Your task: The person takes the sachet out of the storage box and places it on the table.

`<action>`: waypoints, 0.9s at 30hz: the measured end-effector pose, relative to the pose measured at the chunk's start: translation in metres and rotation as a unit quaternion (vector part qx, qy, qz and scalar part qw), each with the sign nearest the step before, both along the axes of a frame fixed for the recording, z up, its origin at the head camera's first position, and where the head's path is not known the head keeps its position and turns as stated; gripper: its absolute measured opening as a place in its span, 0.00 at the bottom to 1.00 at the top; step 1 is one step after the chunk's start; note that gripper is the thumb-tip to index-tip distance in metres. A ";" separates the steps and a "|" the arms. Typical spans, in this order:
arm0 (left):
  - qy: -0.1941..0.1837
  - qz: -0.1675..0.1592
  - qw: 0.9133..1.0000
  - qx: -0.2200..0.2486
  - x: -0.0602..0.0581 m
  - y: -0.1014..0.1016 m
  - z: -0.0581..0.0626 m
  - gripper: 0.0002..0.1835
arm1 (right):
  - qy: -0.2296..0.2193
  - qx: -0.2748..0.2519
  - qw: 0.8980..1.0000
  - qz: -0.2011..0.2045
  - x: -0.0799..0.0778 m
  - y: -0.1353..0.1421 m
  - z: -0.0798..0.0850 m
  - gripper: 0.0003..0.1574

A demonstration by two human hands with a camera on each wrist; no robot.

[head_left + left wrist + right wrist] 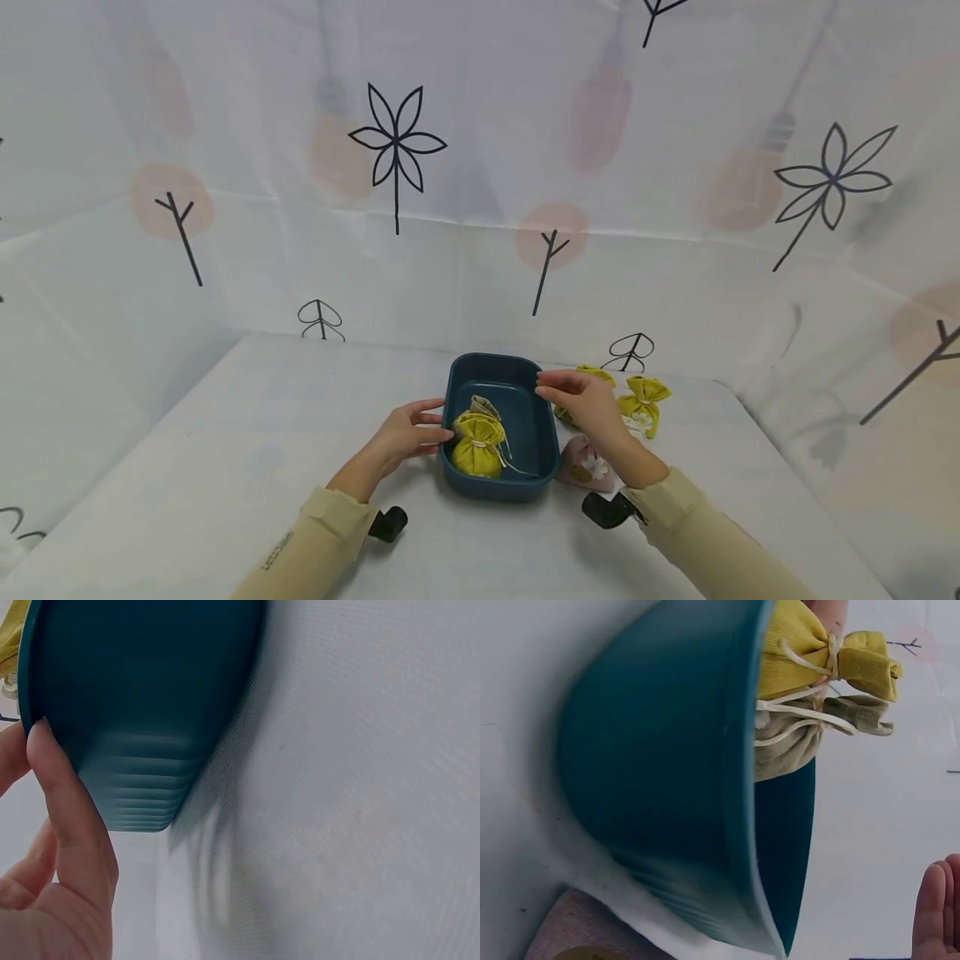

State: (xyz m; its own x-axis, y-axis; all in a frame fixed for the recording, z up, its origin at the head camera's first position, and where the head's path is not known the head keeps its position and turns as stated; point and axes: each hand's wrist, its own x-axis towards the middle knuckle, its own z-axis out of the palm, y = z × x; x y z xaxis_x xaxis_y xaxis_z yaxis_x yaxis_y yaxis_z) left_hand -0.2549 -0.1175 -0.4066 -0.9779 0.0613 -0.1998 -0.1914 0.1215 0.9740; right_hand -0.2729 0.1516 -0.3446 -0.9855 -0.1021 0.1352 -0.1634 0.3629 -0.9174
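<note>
On that desk (pixel 225 450), one left hand (pixel 402 431) pinches the blue bin (pixel 495 489), probably steadying it; the right hand (pixel 590 406) hovers loose, empty.

white backdrop (pixel 465 283) | black line flowers (pixel 396 142) | pink spots (pixel 600 117) | white tabletop (pixel 225 442)

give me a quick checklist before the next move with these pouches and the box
1. Blue box upright on the table: ok.
2. Box steadied: ok, left hand holds its left rim.
3. Right hand free: ok, holds nothing.
4. Space in the box: ok, bare floor beside the yellow pouch and grey pouch.
5. Pink pouch inside: not ok, lies outside, right.
6. Outside pouch count: cannot tell, right hand blocks some.
</note>
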 end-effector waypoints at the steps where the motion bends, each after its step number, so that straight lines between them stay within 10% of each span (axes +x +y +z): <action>1: -0.001 0.001 1.000 0.000 0.000 0.000 0.000 0.34 | -0.004 0.004 1.000 0.003 -0.002 -0.001 0.000 0.21; 27: 0.007 -0.009 1.000 0.002 0.004 0.000 0.002 0.35 | -0.057 0.080 0.971 0.216 -0.028 -0.035 0.003 0.22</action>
State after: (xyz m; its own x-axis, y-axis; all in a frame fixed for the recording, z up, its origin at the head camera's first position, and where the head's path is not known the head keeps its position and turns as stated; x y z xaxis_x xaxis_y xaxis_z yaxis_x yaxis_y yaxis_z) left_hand -0.2514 -0.1176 -0.4043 -0.9795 0.0787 -0.1855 -0.1753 0.1212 0.9770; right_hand -0.3013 0.1165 -0.3416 -0.8537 -0.5202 -0.0240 -0.2331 0.4229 -0.8757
